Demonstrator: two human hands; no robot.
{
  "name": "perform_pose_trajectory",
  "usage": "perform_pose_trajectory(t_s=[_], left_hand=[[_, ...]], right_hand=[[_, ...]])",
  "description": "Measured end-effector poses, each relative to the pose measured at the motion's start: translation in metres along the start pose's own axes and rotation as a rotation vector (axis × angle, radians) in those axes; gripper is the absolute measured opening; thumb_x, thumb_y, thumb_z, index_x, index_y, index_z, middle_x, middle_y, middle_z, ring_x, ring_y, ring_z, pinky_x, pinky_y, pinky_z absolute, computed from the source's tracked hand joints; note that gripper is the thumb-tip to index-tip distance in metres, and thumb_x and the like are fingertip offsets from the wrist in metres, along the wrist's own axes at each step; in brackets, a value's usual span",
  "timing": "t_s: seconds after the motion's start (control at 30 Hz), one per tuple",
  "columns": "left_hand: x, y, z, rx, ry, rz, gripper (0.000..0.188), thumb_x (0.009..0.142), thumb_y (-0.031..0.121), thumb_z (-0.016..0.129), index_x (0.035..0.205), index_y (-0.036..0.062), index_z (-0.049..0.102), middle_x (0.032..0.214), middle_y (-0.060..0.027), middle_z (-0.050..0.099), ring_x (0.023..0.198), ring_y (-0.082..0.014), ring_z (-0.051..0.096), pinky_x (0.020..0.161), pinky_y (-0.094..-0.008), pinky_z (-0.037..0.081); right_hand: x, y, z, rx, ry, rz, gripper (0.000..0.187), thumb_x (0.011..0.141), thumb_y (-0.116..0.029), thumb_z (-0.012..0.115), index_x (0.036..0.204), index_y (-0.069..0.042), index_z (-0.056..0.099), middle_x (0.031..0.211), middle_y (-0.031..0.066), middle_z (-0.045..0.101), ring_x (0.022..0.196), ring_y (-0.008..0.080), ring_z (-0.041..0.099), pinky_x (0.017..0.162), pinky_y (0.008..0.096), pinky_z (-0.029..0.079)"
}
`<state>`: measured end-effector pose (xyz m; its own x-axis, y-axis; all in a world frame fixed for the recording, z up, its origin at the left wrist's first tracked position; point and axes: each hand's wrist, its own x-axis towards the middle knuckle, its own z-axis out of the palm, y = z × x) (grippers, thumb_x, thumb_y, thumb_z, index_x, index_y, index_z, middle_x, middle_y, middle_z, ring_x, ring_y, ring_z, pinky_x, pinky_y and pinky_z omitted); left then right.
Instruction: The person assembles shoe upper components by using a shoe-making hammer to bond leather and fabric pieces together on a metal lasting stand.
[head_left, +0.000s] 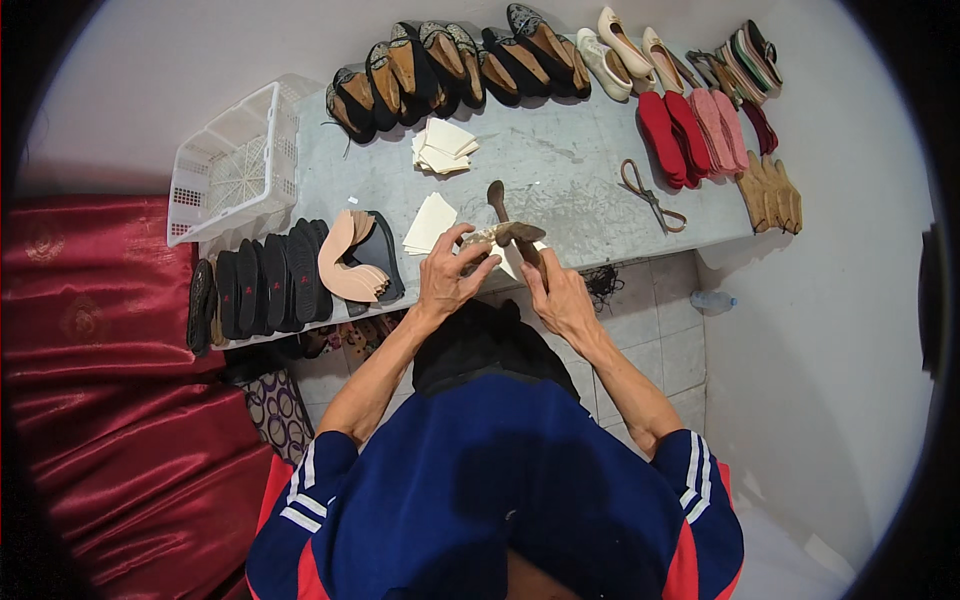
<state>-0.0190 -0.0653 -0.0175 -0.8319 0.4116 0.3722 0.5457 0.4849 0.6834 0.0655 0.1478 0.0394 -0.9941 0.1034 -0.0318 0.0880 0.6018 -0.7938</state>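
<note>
My right hand point(562, 300) is closed around the handle of a hammer point(521, 234), its dark head at the table's front edge. Close beside it, my left hand point(452, 272) has its fingers bent onto a small patterned piece point(481, 238), partly hidden by the fingers. A dark metal tool with a rounded end point(497, 198) sticks up just beyond both hands; its lower part is hidden. Left of the hammer lie cream sheets point(430, 222), and a second pile of cream pieces point(443, 146) is farther back.
Along the back stand black shoes point(440, 65) and pale shoes point(622, 50). Red insoles point(672, 138), scissors point(653, 197) and tan pieces point(768, 195) lie right. Left are a white basket point(275, 150), black insoles point(270, 280) and beige curved pieces point(350, 262). A bottle point(713, 300) is on the floor.
</note>
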Motion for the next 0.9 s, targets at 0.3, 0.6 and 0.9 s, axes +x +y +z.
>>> perform_pose_trajectory(t_s=[0.3, 0.6, 0.9], left_hand=[[-0.003, 0.005, 0.003, -0.070, 0.032, -0.087, 0.027, 0.084, 0.027, 0.092, 0.104, 0.0104, 0.083, 0.127, -0.0133, 0.068, 0.091, -0.0263, 0.075, 0.071, -0.0380, 0.061], [-0.003, -0.001, 0.004, -0.005, 0.089, 0.023, 0.027, 0.082, 0.027, 0.094, 0.100, 0.0098, 0.083, 0.123, -0.0125, 0.069, 0.092, -0.0261, 0.073, 0.072, -0.0375, 0.060], [-0.004, -0.004, 0.007, -0.059, 0.109, 0.008, 0.024, 0.081, 0.025, 0.094, 0.097, 0.0096, 0.083, 0.119, -0.0106, 0.071, 0.095, -0.0279, 0.072, 0.070, -0.0373, 0.059]], right_hand=[[-0.001, 0.007, 0.005, -0.020, -0.028, -0.022, 0.033, 0.112, -0.033, 0.056, 0.117, -0.001, 0.054, 0.074, 0.0292, 0.066, 0.072, 0.0522, 0.068, 0.063, 0.0560, 0.050], [-0.001, 0.004, 0.004, 0.098, 0.030, -0.053, 0.033, 0.112, -0.033, 0.055, 0.121, -0.001, 0.055, 0.072, 0.0279, 0.065, 0.069, 0.0508, 0.068, 0.062, 0.0559, 0.049], [-0.003, 0.002, 0.008, 0.060, 0.020, -0.126, 0.029, 0.109, -0.028, 0.060, 0.119, -0.002, 0.053, 0.083, 0.0295, 0.071, 0.077, 0.0533, 0.070, 0.066, 0.0590, 0.054]])
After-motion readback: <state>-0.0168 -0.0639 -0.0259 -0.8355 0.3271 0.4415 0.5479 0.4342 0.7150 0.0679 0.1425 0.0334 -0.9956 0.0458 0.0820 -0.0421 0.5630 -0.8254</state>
